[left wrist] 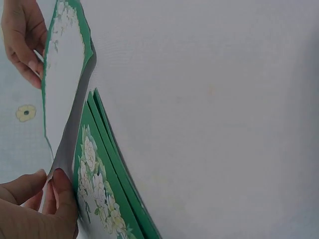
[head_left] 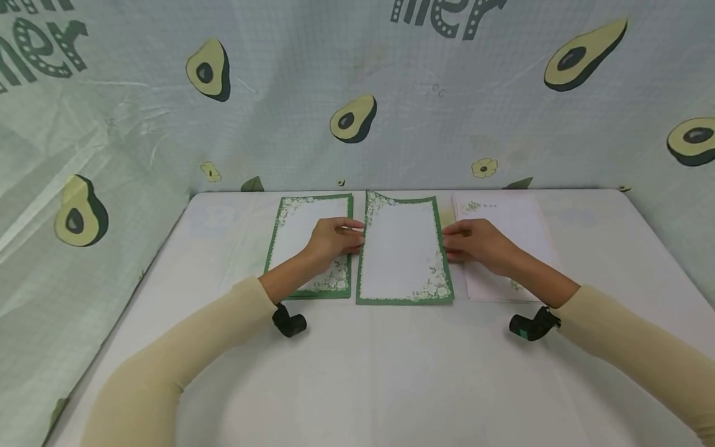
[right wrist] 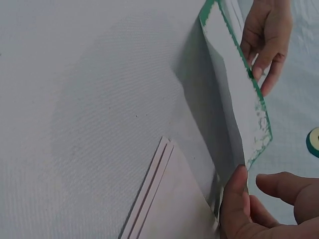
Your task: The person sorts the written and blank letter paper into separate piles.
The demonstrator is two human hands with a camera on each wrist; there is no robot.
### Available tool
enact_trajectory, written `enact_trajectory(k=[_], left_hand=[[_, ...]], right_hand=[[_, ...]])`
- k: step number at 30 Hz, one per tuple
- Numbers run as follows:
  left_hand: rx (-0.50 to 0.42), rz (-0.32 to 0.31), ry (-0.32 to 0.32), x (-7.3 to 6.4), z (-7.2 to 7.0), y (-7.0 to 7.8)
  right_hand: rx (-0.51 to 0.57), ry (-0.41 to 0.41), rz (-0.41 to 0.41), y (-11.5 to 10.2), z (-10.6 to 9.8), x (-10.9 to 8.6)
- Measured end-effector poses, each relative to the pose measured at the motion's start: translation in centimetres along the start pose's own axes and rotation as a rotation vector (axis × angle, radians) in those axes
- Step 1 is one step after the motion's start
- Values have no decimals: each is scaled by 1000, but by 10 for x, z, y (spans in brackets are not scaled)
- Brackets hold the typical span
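Observation:
A sheet of green-bordered floral paper (head_left: 399, 248) is raised off the table between both hands, slightly bowed. Thumb and finger of my left hand (head_left: 333, 239) pinch its left edge, plainest in the left wrist view. At the opposite edge my right hand (head_left: 475, 243) holds the sheet; in the right wrist view the thumb lies against the paper while one finger stands apart from it. Under and beside the left hand lies a stack of matching green-bordered sheets (head_left: 298, 230). A stack of pale pink sheets (head_left: 511, 217) with small floral prints lies beneath the right hand.
All the paper lies toward the far edge of a white-covered table (head_left: 363, 372). A hanging cloth with avocado prints (head_left: 290, 112) rises behind and along the left side. Dark wrist cameras (head_left: 290, 323) hang under both sleeves.

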State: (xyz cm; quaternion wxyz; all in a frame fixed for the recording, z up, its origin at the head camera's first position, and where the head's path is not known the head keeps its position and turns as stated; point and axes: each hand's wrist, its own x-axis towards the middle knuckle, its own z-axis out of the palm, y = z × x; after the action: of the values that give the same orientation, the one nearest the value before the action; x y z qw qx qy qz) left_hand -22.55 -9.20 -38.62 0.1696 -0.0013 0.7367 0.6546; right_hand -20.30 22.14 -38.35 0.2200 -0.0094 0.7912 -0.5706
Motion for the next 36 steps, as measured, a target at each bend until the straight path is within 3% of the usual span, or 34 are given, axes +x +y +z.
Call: enact_trajectory(k=[12, 23, 36], left_hand=[[-19, -20, 46, 0, 4, -8], [-39, 25, 66, -4, 3, -12], [-92, 47, 84, -2, 2, -18]], right_hand=[[2, 35, -109, 6, 3, -3], [-80, 212, -134, 13, 12, -1], [-105, 298, -177, 19, 15, -4]])
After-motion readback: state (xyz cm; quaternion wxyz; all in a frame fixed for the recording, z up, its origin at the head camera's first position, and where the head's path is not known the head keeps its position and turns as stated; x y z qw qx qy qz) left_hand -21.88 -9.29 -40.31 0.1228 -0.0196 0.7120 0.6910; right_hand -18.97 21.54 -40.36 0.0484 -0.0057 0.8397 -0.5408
